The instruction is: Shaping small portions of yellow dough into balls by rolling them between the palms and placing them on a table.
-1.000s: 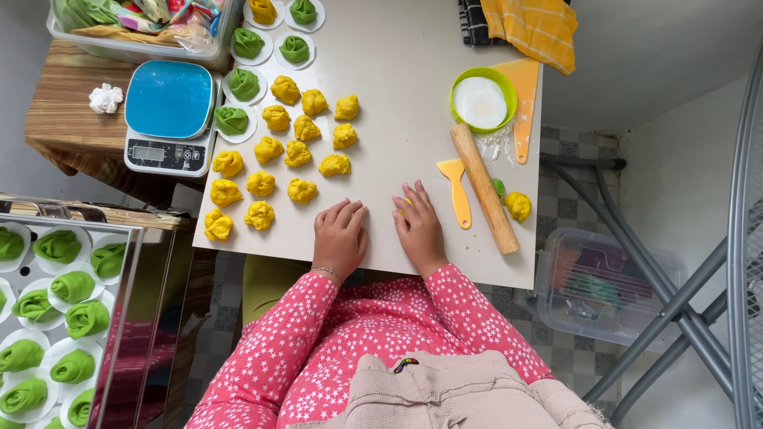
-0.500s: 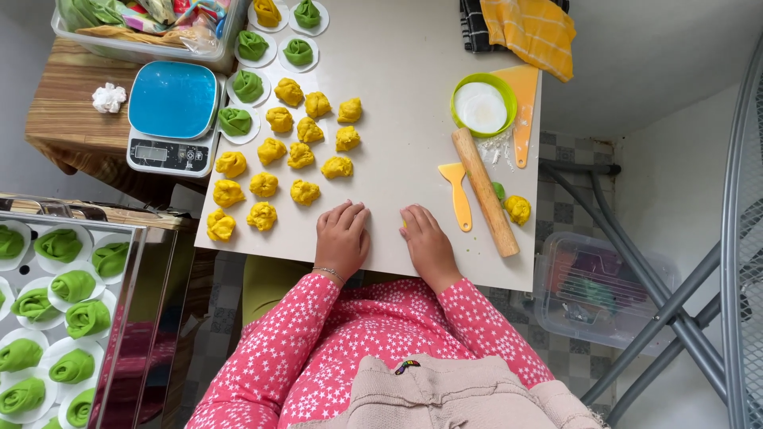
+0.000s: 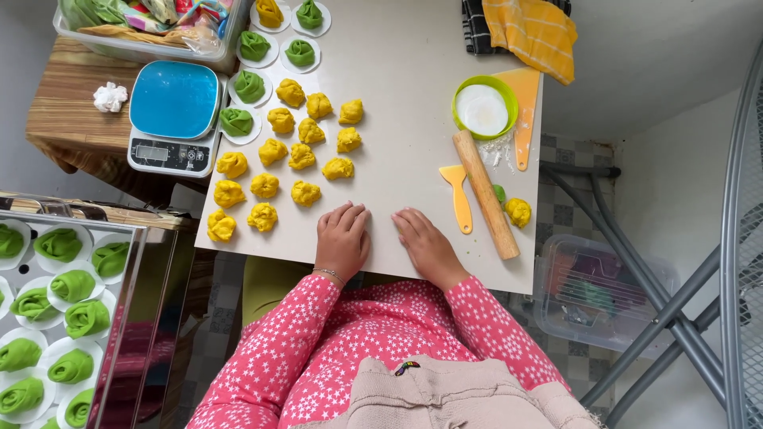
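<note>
The fingers of both hands lie flat and close together on the board [image 3: 413,103], and they hold nothing. The left hand [image 3: 343,240] rests palm down near the front edge of the board, with a thin bracelet at the wrist. The right hand [image 3: 425,245] lies just beside it, also palm down, and its fingers point a little toward the left hand; the two hands are near but do not touch. Just beyond the left fingertips are the yellow dough pieces [image 3: 288,159], set in loose rows on the board. The nearest one [image 3: 306,193] is a little above the left hand and apart from it. To the right of the right hand lies a yellow scraper [image 3: 459,196], and beside it a wooden rolling pin [image 3: 486,194] lies at a slant. One more yellow piece [image 3: 518,211] sits by the far side of the pin. Above the pin stands a green bowl [image 3: 485,108] with white flour in it. At the far left corner of the board are green dough shapes on white papers [image 3: 248,86], and next to them a blue scale [image 3: 174,116]. At the lower left, a metal tray [image 3: 127,270] holds more green shapes.
</note>
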